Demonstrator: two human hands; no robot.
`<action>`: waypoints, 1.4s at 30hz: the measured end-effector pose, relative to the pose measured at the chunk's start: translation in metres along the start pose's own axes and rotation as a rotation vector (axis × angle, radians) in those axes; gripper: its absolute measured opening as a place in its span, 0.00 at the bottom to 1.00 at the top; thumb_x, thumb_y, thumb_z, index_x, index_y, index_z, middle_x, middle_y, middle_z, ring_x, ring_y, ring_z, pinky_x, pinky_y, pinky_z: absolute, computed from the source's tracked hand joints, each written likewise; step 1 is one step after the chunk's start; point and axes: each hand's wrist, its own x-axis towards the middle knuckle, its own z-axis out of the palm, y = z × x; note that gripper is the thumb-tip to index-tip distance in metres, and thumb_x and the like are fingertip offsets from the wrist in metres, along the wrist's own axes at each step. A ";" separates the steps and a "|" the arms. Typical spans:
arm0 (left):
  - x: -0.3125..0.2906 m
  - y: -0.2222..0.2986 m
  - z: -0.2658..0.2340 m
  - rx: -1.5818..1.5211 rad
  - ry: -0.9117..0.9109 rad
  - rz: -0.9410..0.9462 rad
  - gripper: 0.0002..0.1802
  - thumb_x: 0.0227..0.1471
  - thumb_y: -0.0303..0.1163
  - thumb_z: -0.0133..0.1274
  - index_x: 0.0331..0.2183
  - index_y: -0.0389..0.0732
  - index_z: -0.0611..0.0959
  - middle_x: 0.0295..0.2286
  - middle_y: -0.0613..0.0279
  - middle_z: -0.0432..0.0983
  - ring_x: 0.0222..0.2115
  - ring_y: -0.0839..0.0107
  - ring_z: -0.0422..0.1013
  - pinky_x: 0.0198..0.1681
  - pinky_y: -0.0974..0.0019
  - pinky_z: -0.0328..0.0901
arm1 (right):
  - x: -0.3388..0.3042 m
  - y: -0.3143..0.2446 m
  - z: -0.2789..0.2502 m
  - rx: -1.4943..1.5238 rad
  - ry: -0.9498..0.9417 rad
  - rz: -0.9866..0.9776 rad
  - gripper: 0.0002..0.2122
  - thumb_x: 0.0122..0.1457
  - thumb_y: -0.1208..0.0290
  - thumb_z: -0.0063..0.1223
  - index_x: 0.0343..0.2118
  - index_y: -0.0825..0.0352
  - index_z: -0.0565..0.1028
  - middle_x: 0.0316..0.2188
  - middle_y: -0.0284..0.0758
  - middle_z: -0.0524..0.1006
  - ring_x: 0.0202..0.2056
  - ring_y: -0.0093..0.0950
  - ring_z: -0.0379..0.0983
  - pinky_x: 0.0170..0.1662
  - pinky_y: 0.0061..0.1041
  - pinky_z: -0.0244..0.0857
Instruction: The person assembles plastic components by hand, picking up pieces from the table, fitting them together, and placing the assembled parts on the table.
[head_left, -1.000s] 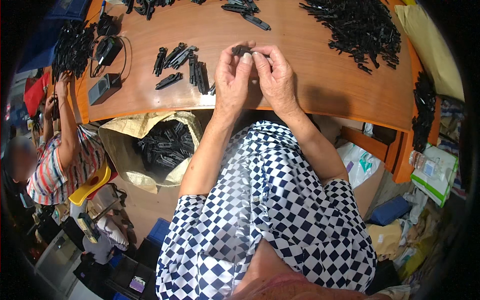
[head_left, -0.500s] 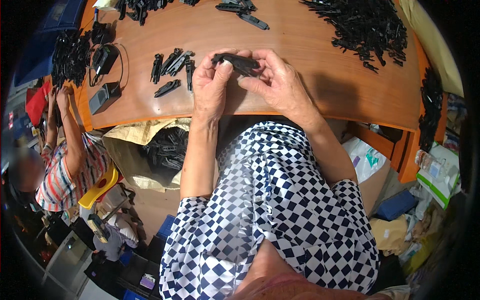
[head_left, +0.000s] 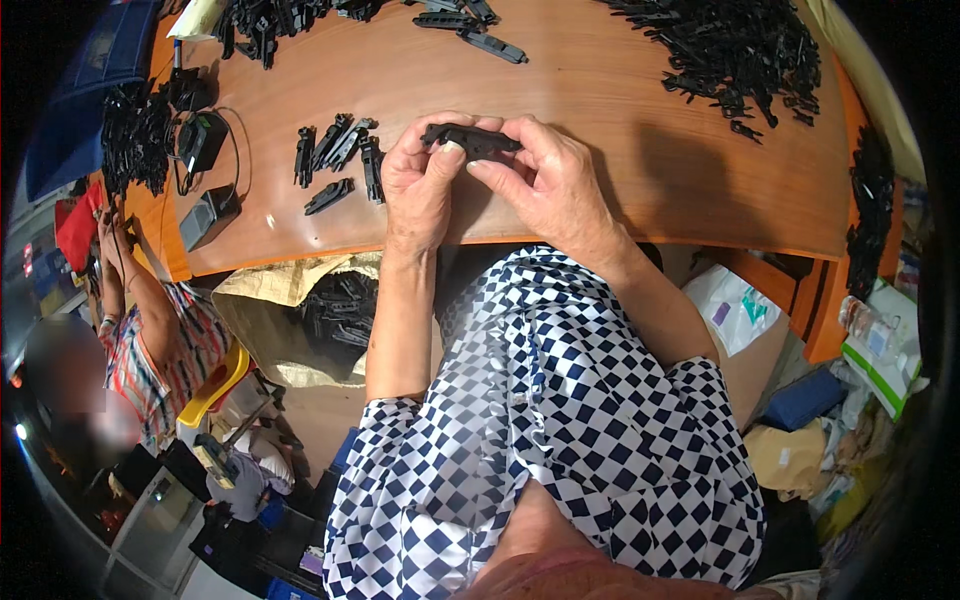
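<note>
A slim black plastic part [head_left: 482, 143] is held level above the near side of the wooden table [head_left: 590, 80]. My left hand [head_left: 418, 190] pinches its left end, with the thumb on the near face. My right hand [head_left: 560, 185] grips the other end between thumb and fingers. The fingertips behind the part are mostly hidden. Just left of my left hand lie several similar dark parts [head_left: 342, 143], one of them close to the knuckles.
A big heap of black parts [head_left: 745, 55] covers the far right; more parts [head_left: 270, 25] lie at the far left. A small black box [head_left: 210, 217] and a cable stand by the left edge. Below hangs an open sack [head_left: 290, 285] of parts. Another person [head_left: 165, 340] works at left.
The view has shifted slightly. My hands keep hold of the part, which is now turned a little and sits more level. My right thumb has moved slightly along its near side.
</note>
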 end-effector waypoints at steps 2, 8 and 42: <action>0.000 -0.004 -0.002 0.010 0.006 0.002 0.16 0.52 0.30 0.56 0.41 0.33 0.76 0.38 0.52 0.77 0.38 0.68 0.73 0.47 0.65 0.66 | 0.000 0.002 -0.001 -0.047 -0.003 -0.011 0.13 0.50 0.70 0.61 0.35 0.70 0.72 0.28 0.43 0.77 0.29 0.35 0.77 0.31 0.29 0.71; 0.003 -0.009 0.002 -0.075 -0.033 -0.060 0.17 0.52 0.31 0.56 0.43 0.34 0.75 0.38 0.53 0.77 0.39 0.70 0.72 0.47 0.66 0.65 | 0.000 0.009 -0.005 -0.212 0.094 -0.213 0.10 0.50 0.71 0.61 0.32 0.69 0.72 0.26 0.41 0.76 0.27 0.38 0.75 0.29 0.31 0.69; 0.108 0.014 0.001 1.982 -0.450 0.394 0.16 0.44 0.24 0.52 0.40 0.45 0.76 0.36 0.59 0.71 0.40 0.58 0.68 0.39 0.58 0.65 | -0.022 0.072 -0.251 -0.935 0.195 -0.127 0.07 0.53 0.75 0.55 0.32 0.71 0.71 0.29 0.43 0.70 0.30 0.39 0.70 0.33 0.32 0.65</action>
